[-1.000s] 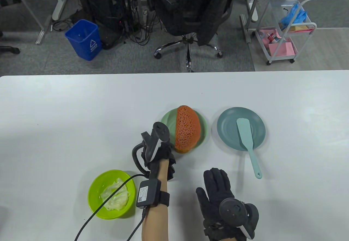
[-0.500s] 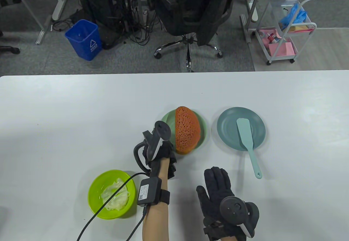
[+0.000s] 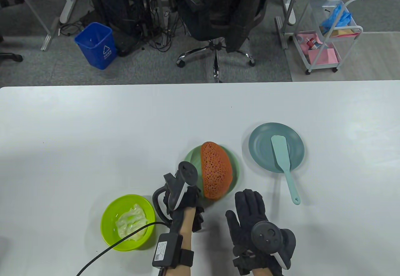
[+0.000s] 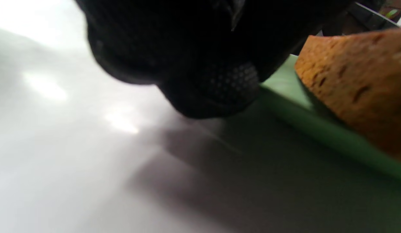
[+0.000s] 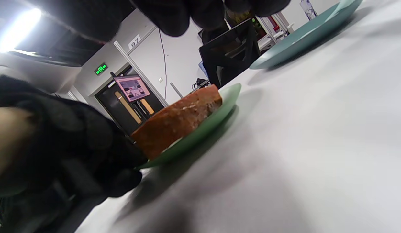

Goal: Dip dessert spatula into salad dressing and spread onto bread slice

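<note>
- On a white desk (image 3: 93, 126), a gloved left hand (image 3: 182, 198) grips the near-left rim of a light green plate (image 3: 191, 156); in the left wrist view the fingers (image 4: 226, 87) meet the plate's edge, closed on it.
- The bread slice (image 3: 216, 173), orange-brown and porous, lies on that plate at about 12 o'clock from the gap between the hands; it looks light and spongy, likely to dent or slide under a hard stroke, so the plate wants steadying at its rim.
- The right hand (image 3: 250, 223) rests flat on the desk at 5 o'clock from the bread, fingers (image 3: 250, 199) spread and holding nothing.
- The dessert spatula (image 3: 283, 166), pale teal, lies untouched with its blade on a blue-grey plate (image 3: 259, 145) at 2 o'clock from the right hand, its handle overhanging the rim toward the person; it appears light and slightly flexible, and the free handle end with its hanging hole is the natural place to take hold.
- The salad dressing (image 3: 131, 223), a pale, thick-looking mass, sits in a lime-green bowl (image 3: 107, 223) at 9 o'clock from the left wrist; the bowl looks light enough to shift when scooped.
- Judging by this layout, dipping has not yet begun.
</note>
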The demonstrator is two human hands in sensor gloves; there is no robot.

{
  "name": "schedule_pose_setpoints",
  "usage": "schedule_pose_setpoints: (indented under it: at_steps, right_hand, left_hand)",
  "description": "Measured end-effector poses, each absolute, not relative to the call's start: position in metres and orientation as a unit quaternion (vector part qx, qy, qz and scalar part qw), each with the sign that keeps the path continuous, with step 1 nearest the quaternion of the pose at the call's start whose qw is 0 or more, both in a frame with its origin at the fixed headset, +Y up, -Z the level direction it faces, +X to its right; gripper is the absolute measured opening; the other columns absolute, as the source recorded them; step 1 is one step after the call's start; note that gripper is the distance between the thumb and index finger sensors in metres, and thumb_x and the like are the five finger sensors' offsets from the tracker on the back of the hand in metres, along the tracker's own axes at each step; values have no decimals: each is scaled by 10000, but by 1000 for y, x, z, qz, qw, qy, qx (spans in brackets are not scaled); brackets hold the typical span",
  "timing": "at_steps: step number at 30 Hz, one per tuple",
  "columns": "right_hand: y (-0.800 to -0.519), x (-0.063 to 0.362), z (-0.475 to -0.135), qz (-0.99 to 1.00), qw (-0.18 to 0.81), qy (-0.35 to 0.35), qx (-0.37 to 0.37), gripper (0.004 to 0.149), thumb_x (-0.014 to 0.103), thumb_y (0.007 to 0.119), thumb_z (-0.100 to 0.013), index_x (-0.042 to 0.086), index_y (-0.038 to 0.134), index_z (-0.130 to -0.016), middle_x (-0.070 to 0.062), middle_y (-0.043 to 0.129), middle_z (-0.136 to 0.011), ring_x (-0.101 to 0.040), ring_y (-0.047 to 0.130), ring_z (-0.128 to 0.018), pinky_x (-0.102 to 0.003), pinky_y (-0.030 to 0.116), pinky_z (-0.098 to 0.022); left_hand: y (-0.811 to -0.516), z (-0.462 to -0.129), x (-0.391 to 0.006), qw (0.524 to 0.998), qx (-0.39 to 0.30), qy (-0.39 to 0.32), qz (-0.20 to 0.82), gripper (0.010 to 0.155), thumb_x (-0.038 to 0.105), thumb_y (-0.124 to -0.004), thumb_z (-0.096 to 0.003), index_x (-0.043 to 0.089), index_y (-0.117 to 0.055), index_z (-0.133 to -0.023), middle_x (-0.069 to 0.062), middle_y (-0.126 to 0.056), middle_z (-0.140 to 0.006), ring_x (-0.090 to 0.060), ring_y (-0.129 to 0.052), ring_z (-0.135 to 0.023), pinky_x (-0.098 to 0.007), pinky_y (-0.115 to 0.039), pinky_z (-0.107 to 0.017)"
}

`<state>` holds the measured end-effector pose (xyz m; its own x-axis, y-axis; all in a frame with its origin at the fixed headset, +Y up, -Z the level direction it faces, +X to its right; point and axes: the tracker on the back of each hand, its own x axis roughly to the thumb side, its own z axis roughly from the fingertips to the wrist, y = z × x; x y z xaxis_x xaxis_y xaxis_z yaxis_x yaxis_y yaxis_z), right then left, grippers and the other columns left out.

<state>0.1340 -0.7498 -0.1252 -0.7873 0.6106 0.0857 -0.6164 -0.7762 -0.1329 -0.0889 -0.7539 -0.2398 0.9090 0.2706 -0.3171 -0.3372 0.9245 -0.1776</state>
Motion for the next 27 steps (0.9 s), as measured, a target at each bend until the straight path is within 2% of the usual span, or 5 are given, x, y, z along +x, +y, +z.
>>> schedule_pose_setpoints:
  at_steps: [11,24,27]
  right_hand:
    - [-747,132,-122,945,316,-89,21,634,539,674,-566,216,512,-1087,-130,420,-1150,-420,348,-1084,-534,468,-775]
    - [-749,130,-123,946,313,-78,20,639,544,672,-567,216,506,-1089,-133,412,-1153,-422,340,-1086,-535,464,-778]
    - [-749,130,-124,947,312,-74,21,639,546,670,-569,217,501,-1091,-132,409,-1154,-421,336,-1087,-536,461,-779]
  left_hand:
    - [-752,-177,-89,971,-129,140,145,578,307,-887,-569,-101,-777,-963,-99,-1027,-626,-116,-1129,-309,-282,-995,-257]
    - [-749,-158,-86,984,-114,107,90,581,355,-887,-577,-88,-800,-943,-74,-1051,-589,-82,-1143,-270,-252,-1002,-225]
    - [-743,-154,-86,989,-105,92,46,576,419,-820,-608,-27,-805,-971,-70,-1043,-622,-95,-1141,-302,-260,-994,-249]
